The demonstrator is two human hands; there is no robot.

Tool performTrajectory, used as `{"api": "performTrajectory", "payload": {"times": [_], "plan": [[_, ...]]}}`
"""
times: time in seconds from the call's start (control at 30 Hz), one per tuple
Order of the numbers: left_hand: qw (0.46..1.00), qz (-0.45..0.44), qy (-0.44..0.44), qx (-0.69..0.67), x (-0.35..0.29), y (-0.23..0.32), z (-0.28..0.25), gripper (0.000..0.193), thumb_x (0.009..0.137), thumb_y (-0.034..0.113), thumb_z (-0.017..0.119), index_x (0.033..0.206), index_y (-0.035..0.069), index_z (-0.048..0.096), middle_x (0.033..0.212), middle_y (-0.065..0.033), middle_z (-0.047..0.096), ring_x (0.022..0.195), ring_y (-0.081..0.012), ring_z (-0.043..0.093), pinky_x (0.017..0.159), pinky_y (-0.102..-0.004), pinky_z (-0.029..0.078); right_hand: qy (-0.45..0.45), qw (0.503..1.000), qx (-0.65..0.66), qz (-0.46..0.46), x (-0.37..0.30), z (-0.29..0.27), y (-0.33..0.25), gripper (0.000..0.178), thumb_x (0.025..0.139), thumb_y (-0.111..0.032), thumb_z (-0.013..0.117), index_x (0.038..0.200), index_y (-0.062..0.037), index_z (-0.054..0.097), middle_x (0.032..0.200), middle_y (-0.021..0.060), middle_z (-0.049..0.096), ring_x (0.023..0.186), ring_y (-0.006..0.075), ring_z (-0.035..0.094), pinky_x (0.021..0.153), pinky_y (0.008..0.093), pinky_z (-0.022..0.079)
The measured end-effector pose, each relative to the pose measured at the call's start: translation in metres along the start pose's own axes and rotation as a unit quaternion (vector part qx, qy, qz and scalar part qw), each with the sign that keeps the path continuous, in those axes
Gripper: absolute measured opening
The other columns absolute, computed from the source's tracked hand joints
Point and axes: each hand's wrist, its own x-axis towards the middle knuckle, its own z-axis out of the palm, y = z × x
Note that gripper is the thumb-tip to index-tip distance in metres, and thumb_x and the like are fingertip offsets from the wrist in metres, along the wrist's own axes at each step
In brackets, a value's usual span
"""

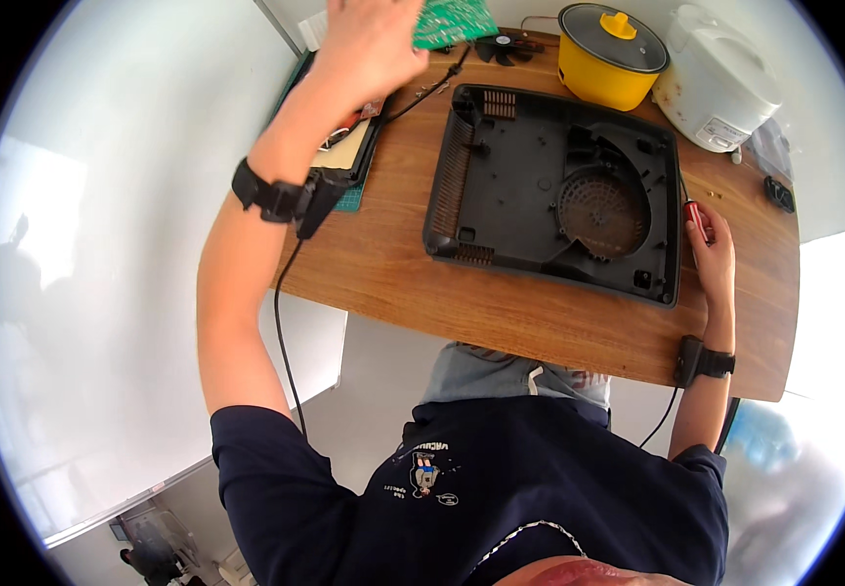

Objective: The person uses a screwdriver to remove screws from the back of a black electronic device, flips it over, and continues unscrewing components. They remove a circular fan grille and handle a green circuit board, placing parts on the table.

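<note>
At the top edge, over the far left of the table, my left hand (376, 41) is closed on a green circuit board (454, 21); the board and my fingertips are partly cut off by the frame. My right hand (714, 249) rests at the right of the table, fingers closed around the red handle of a screwdriver (696, 221). Its thin shaft points away from me along the right side of a black plastic appliance housing (515, 186). That housing lies with its inside facing up, showing vent slots and a round fan grille (601, 210).
Behind the housing are a small black fan (508, 49), a yellow pot with a glass lid (606, 78) and a white rice cooker (720, 83). A dark tray with parts (349, 146) and a black cable (432, 90) lie at left. A small black object (779, 194) sits far right.
</note>
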Motion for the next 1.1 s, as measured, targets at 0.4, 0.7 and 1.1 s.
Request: {"api": "performTrajectory", "payload": {"times": [0.4,0.7,1.1], "plan": [[0.930,0.293,0.066,0.212,-0.028,0.104,0.032,0.056,0.081,0.009,0.071,0.135,0.016,0.062,0.124,0.0065,0.057,0.133,-0.0136,0.045,0.128,-0.0469,0.028,0.095,0.987,0.117,0.048,-0.001,-0.009,-0.029,0.047,0.099,-0.014,0.068,0.141,0.0046,0.058,0.092,0.0011,0.065,0.081,0.0081,0.060,0.074,0.0242,0.049],[0.849,0.465,0.027,0.249,0.002,0.120,0.039,0.041,0.086,0.015,0.067,0.127,0.017,0.063,0.137,0.0100,0.056,0.147,-0.0160,0.037,0.132,-0.0500,0.019,-0.040,0.963,0.265,-0.031,0.032,-0.001,-0.191,0.041,0.093,-0.021,0.077,0.125,0.0009,0.064,0.094,0.0013,0.066,0.076,0.0071,0.061,0.069,0.0239,0.050],[0.912,0.392,0.048,0.111,-0.023,0.109,0.052,0.048,0.089,0.014,0.066,0.136,0.022,0.059,0.145,0.0035,0.050,0.149,-0.0206,0.034,0.128,-0.0500,0.022,0.023,0.937,0.348,-0.029,0.066,0.041,-0.193,0.039,0.088,-0.014,0.081,0.116,0.0020,0.059,0.093,0.0054,0.067,0.073,0.0099,0.064,0.067,0.0262,0.054]]}}
